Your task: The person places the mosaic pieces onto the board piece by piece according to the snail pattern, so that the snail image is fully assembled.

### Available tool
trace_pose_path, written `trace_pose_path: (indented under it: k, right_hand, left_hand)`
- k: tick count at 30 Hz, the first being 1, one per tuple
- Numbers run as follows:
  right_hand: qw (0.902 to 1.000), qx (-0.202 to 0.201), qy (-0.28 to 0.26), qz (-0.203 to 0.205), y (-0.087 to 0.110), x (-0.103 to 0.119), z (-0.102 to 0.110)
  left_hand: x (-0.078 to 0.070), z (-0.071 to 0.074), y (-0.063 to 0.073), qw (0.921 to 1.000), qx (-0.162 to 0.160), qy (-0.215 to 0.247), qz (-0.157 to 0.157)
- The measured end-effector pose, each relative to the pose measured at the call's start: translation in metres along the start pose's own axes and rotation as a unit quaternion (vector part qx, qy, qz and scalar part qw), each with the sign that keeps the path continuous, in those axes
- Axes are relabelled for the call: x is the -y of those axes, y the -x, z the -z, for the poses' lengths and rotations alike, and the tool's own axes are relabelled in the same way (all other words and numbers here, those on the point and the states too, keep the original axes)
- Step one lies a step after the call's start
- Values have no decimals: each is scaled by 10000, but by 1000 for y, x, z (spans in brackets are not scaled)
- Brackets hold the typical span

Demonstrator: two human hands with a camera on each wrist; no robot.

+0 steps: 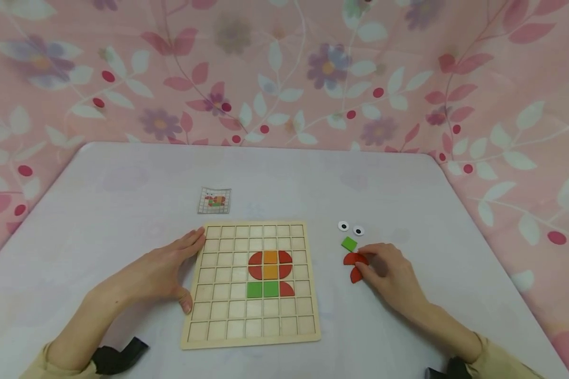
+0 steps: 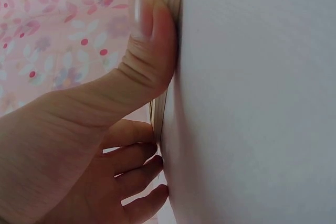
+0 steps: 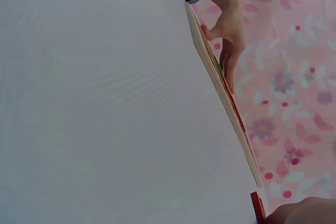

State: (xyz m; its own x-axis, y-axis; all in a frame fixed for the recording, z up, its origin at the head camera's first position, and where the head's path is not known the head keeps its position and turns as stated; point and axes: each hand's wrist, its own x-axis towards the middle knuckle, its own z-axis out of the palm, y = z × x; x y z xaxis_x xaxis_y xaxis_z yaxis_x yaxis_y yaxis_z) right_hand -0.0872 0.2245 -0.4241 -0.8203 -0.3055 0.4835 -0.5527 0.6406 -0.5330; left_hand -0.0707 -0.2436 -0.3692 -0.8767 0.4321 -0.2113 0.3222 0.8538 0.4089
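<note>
My left hand [image 1: 158,268] rests against the left edge of a wooden grid board [image 1: 251,343], thumb and fingers spread along its side. In the left wrist view the thumb [image 2: 155,40] presses the board's edge. Set in the grid are two orange squares [image 1: 270,272], two green squares [image 1: 254,290] and several red quarter-circle pieces [image 1: 285,272]. To the board's right, my right hand [image 1: 395,276] pinches a red quarter-circle piece [image 1: 362,258] between thumb and forefinger. Two more red quarter-circles, one of them lower [image 1: 355,275], lie right beside it.
Above the right hand lie a loose green square [image 1: 349,243] and two eye pieces [image 1: 343,226]. A small pattern card [image 1: 214,201] lies beyond the board. White cloth covers the table [image 1: 123,210], with a floral curtain [image 1: 265,79] behind it.
</note>
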Motion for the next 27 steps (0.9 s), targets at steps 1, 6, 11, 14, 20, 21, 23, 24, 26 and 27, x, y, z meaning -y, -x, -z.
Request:
trace_pose_path:
  k: [1, 6, 11, 14, 20, 21, 23, 24, 26, 27]
  right_hand:
    - [10000, 15, -48, 25, -1, 2, -2]
    - [9985, 271, -289, 365, -7, 18, -13]
    - [9895, 796, -745, 951, -14, 39, -32]
    - [9789, 1150, -1010, 1356, -19, 53, -45]
    - [9518, 1643, -1223, 2281, -30, 77, -67]
    - [9479, 1698, -1227, 2398, -32, 80, -70]
    - [9412, 1802, -1244, 2572, -37, 85, -75]
    - [9385, 1846, -1252, 2637, -39, 87, -77]
    - [9332, 1909, -1272, 2768, -42, 89, -81]
    - [9316, 1936, -1285, 2796, -44, 90, -83]
  left_hand:
    - [0, 0, 0, 10000, -3, -11, 10]
    - [-1, 0, 0, 10000, -4, -36, 28]
    - [-1, 1, 0, 10000, 19, -2, 43]
    - [-1, 0, 0, 10000, 21, 28, 19]
    - [0, -1, 0, 10000, -8, 43, -38]
    - [0, -2, 0, 10000, -17, 40, -30]
    - [0, -2, 1, 10000, -26, 36, -8]
    - [0, -2, 1, 10000, -27, 32, 2]
    - [0, -1, 1, 10000, -14, 40, 34]
    - [0, -1, 1, 10000, -3, 54, 49]
